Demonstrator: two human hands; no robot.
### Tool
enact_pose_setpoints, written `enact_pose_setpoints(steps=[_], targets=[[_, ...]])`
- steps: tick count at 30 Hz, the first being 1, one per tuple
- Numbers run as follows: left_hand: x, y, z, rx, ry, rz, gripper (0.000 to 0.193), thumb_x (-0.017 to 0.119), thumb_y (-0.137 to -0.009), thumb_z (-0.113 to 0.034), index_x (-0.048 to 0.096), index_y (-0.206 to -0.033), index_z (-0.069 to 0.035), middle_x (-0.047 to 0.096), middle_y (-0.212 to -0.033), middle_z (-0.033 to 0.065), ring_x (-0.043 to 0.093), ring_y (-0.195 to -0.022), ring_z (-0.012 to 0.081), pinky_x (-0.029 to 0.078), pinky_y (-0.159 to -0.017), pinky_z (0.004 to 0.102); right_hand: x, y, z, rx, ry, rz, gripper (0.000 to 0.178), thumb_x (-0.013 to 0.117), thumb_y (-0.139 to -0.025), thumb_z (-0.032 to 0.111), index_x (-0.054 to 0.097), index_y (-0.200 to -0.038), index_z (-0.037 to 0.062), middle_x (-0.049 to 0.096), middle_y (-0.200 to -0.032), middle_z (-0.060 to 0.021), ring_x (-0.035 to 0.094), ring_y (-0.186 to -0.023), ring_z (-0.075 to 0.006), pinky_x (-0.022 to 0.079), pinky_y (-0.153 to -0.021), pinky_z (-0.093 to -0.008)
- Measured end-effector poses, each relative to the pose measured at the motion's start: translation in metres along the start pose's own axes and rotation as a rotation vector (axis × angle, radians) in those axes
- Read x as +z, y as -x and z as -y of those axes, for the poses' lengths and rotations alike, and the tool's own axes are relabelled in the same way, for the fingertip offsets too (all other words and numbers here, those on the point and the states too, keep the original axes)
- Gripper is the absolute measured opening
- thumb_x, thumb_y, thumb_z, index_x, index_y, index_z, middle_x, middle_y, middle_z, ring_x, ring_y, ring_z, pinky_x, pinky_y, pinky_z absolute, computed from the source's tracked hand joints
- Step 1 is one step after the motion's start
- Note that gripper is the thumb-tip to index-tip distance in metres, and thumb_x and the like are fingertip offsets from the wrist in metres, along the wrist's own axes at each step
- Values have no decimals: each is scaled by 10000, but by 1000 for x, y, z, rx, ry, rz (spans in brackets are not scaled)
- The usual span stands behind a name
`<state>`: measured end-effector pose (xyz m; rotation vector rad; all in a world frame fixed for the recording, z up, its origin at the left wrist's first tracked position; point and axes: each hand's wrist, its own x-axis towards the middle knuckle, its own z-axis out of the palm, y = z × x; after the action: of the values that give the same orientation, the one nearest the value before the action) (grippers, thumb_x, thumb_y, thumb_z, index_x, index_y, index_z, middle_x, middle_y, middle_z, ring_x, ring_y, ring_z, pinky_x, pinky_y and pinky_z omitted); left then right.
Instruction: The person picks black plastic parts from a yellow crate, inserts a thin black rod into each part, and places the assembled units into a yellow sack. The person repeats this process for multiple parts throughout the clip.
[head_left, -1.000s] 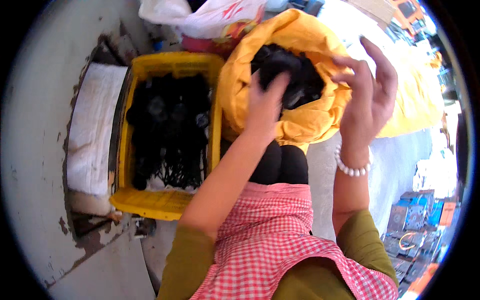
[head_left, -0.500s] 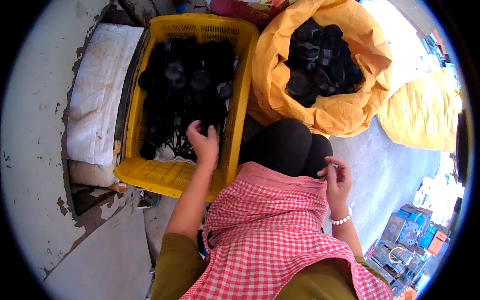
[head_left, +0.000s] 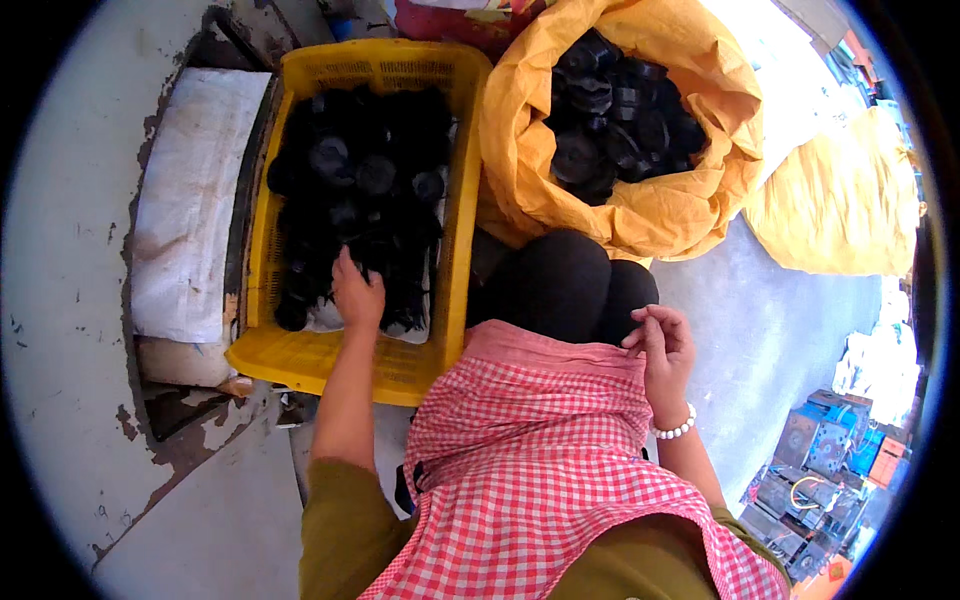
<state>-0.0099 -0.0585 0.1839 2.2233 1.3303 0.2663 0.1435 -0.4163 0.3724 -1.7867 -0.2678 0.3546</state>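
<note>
The left hand (head_left: 358, 292) is placed over the near half of the yellow crate (head_left: 461, 230), its fingers partly curled, thumb apart, fingertips among the black pieces (head_left: 345, 180). Whether any piece is gripped cannot be told. The right hand (head_left: 664, 350) is held just beside the right edge of the checked apron (head_left: 540, 430), thumb and fingertips drawn together; no object is seen in it, though a small one could be concealed.

The step in hand is judged to be the picking of a piece from the crate. The next move is judged to call for a firm pinch on one piece, freed from its neighbours.

The black pieces are heaped from the crate's far edge almost to its near edge. Several round faces are turned upward; thin strands are directed toward the near edge. No single piece's long axis can be established.

Beyond the crate's right edge, black round parts (head_left: 620, 120) are contained in an open orange sack (head_left: 520, 150).
</note>
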Motion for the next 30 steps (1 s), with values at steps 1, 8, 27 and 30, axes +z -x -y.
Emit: enact_pose_setpoints(steps=[1,8,27,30], targets=[[-18,4,-1,-15,44,20,668,662,-805,-139,372,-1396,-21,437,-1374,243,478,-1198,417,398,-1023,437,2,1,0,9,-13,0,141,499,-971,26,553,-1102,21,654,-1020,-92,630,-716,-97,495,-601,-194],[-100,44,18,-611,994,198,402,501,-929,-210,474,-1304,-67,568,-1192,140,592,-1024,272,557,-802,425,29,-1,6,-62,-82,160,158,499,-967,13,551,-1116,17,653,-1012,-90,625,-740,-98,497,-624,-199],[-165,100,-79,-119,1033,642,432,548,-873,3,537,-1293,-98,580,-1148,77,585,-1024,176,488,-907,293,108,-53,109,-1017,623,616,813,705,-699,4,380,-1426,168,302,-1462,-229,458,-1224,-415,439,-999,-421],[-166,111,-87,-211,1218,794,418,593,-875,-73,525,-1286,-57,597,-1149,76,592,-1045,174,485,-919,302,97,-61,114,-903,660,877,595,716,-706,39,502,-1259,97,471,-1332,-183,487,-1200,-370,453,-984,-401]])
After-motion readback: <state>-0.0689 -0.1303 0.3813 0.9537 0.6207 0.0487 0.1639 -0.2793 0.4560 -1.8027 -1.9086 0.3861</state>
